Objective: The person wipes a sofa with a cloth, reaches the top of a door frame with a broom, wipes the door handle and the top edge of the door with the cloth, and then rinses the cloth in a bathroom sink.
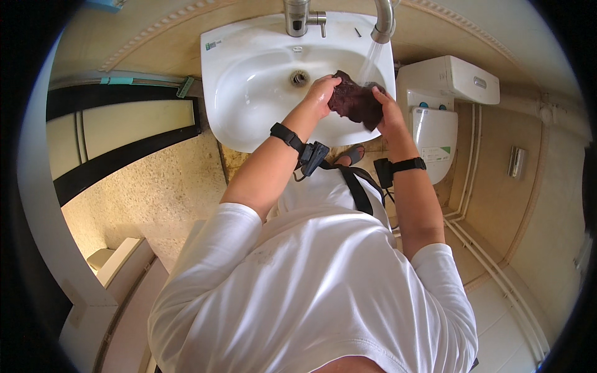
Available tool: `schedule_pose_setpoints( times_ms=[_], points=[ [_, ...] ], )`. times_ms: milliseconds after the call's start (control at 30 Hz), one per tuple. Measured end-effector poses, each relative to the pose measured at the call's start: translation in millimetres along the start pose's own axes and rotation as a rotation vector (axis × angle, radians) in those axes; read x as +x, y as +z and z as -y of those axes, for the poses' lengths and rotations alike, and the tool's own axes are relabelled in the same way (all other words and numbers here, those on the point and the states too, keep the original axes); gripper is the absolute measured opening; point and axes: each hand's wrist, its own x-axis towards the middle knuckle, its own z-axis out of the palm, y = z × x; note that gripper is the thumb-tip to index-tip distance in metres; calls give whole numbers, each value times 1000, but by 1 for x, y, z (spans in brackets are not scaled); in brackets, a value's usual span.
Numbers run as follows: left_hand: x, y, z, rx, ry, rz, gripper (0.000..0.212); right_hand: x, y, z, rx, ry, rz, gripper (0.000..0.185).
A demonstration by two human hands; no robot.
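A wet, dark maroon cloth (355, 101) is stretched between my two hands over the right side of a white ceramic washbasin (252, 112). My left hand (322, 95) grips its left edge, and my right hand (389, 109) holds its right edge, with the thumb on top. Water runs from a curved metal spout (383, 30) onto the upper part of the cloth. The basin's drain (299, 78) lies just left of my left hand. Some of the fingers are hidden beneath the cloth.
Behind the basin stands a metal faucet (296, 18) with a side lever, and a small dark object (357, 32) lies on the rim. To the right is a white toilet (433, 140) with its cistern (447, 79). Pipes run along the right wall. A black-framed door (135, 121) is at left.
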Motion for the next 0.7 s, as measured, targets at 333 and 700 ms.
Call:
schedule_pose_setpoints(
  times_ms=[333, 700],
  points=[
    [18, 11, 10, 221, -174, -50, 23, -10, 26, 41, -1211, -575, -219, 37],
    [49, -15, 35, 593, 185, -258, 22, -7, -1, 37, -1411, -651, -53, 43]
  ],
)
